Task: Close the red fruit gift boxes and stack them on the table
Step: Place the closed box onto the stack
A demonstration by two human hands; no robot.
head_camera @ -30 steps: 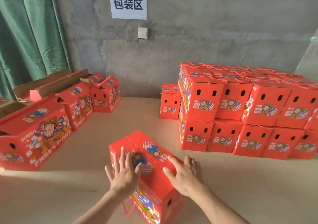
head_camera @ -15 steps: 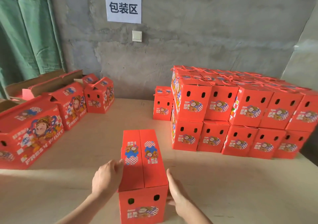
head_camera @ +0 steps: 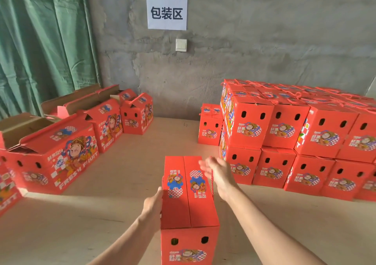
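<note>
**Box shut and squared up, right hand off the lid**

Box (head_camera: 189, 201) now sits end-on to me near the front of the worktop (head_camera: 126, 183). Its two top flaps meet flat along the centre seam. A second ago it lay on a diagonal with both hands pressing those flaps down. Half a second ago it had been turned straight and was held from either side. I take the closing step on this one as done, so what remains for it is the carry to the stack.

My left hand (head_camera: 152, 203) lies with its palm against the box's left wall, thumb by the top edge, and I see no curl round anything. My right hand (head_camera: 218, 173) has come up off the side. It hovers over the far right part of the lid with fingers straight and spread, holding nothing. It is blurred, so I cannot tell whether it touches the card. The red cord handle (head_camera: 212, 181) hangs just beside it.

Further right, the closed boxes (head_camera: 295, 132) stand two tiers high, close to the one in hand, with a single box (head_camera: 209, 128) at their left end. Along the left the open boxes (head_camera: 61, 156) wait with their flaps up.
</note>
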